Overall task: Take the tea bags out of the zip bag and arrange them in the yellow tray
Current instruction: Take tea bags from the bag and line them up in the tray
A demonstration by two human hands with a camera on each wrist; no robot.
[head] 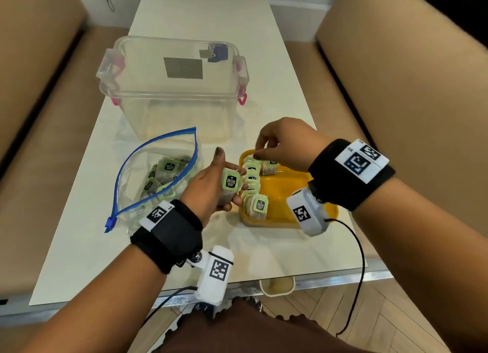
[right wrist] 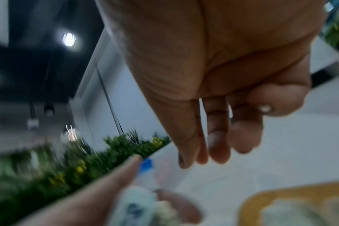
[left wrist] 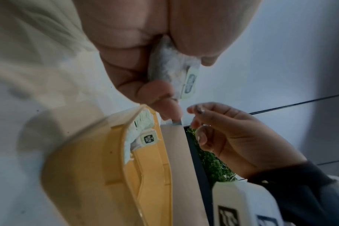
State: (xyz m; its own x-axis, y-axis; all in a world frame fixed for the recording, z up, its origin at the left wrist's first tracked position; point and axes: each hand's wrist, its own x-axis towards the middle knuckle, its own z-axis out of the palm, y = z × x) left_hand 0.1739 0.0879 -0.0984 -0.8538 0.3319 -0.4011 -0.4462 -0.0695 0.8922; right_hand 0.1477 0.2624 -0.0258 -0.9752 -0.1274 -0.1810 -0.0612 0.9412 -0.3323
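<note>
My left hand (head: 214, 185) grips one green-labelled tea bag (head: 231, 181) just left of the yellow tray (head: 285, 191); the left wrist view shows the same tea bag (left wrist: 174, 71) pinched between thumb and fingers. A row of tea bags (head: 253, 188) stands along the tray's left side. My right hand (head: 280, 144) hovers over the tray's far left corner, fingers (right wrist: 217, 137) loosely extended and holding nothing, their tips at the row's far end. The zip bag (head: 137, 167), blue-edged and gaping, lies to the left with several tea bags (head: 166, 167) inside.
A clear plastic box (head: 171, 88) with pink latches stands behind the bag and tray. A small cream cup (head: 277, 286) sits below the table's front edge. Beige seats flank the white table (head: 200, 14). Wrist camera cables hang off the front edge.
</note>
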